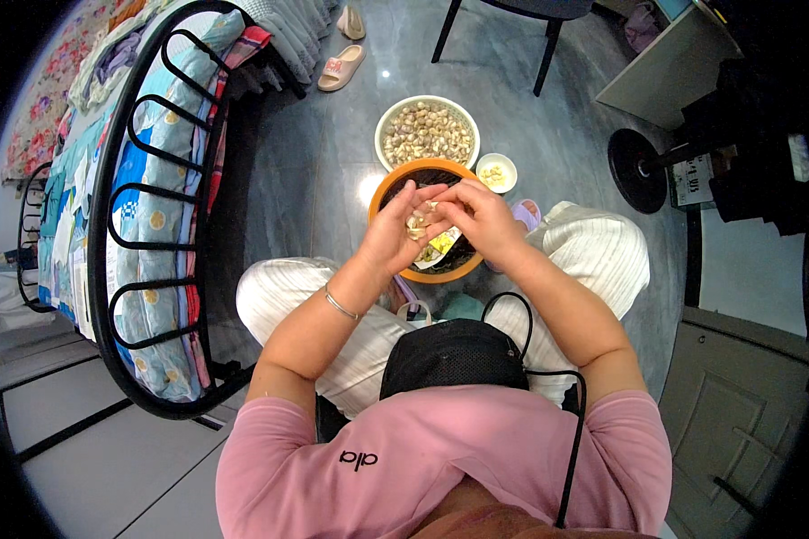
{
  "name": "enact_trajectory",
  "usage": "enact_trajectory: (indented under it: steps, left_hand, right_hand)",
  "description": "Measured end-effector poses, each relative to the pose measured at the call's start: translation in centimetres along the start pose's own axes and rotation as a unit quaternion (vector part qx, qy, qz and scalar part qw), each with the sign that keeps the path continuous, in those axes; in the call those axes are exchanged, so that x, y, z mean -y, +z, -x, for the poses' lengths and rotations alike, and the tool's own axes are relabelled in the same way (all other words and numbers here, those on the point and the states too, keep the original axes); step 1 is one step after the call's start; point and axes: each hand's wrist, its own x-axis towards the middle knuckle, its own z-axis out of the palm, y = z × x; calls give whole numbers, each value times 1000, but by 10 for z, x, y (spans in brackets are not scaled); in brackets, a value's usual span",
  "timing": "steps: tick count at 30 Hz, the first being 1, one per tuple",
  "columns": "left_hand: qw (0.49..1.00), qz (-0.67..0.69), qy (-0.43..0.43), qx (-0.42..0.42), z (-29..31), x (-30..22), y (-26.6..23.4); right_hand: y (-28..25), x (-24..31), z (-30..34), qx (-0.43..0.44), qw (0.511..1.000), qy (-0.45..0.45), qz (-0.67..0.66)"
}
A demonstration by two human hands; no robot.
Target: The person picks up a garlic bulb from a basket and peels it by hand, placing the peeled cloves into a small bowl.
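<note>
My left hand [400, 220] is cupped palm up over an orange-rimmed tub [378, 189]. Several pale pieces that look like garlic cloves [416, 221] lie in its palm and fingers. Above that palm my right hand [479, 214] has its fingers pinched together; what sits between the tips is hard to make out. Dark material [430, 175] fills the tub, and a whitish container with yellow-green bits [440, 249] sits in it below my hands. Just beyond, a white basin [379, 135] holds many unpeeled clove-like pieces [427, 133]. A small white bowl [510, 173] beside it contains pale yellow pieces [493, 173].
A black metal bed frame [108, 225] with patterned bedding stands at the left. Pink slippers [342, 68] lie on the grey tiled floor [333, 135] ahead. A dark chair [539, 9] is at the far side, and a round black stand base [636, 171] at the right.
</note>
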Motion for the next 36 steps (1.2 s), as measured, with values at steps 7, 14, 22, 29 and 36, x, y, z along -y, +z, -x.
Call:
enact_trajectory:
  steps: [7,14,22,29,36]
  left_hand:
    - [993,-112,26,26,0,3,-10]
    - [983,-167,72,-31,-3,3,-12]
    - [981,-177,75,-22,-3,1,-12]
    - [979,-191,71,-7,-2,2,-12]
    - [975,-214,56,-20,-1,-1,-10]
  right_hand:
    - [0,1,0,8,978,126,-167]
    - [0,-6,0,33,959,156,-233]
    - [5,-4,-1,21,953,123,-275]
    - [0,-6,0,27,959,139,-246]
    - [-1,-8,0,40,964,121,-235]
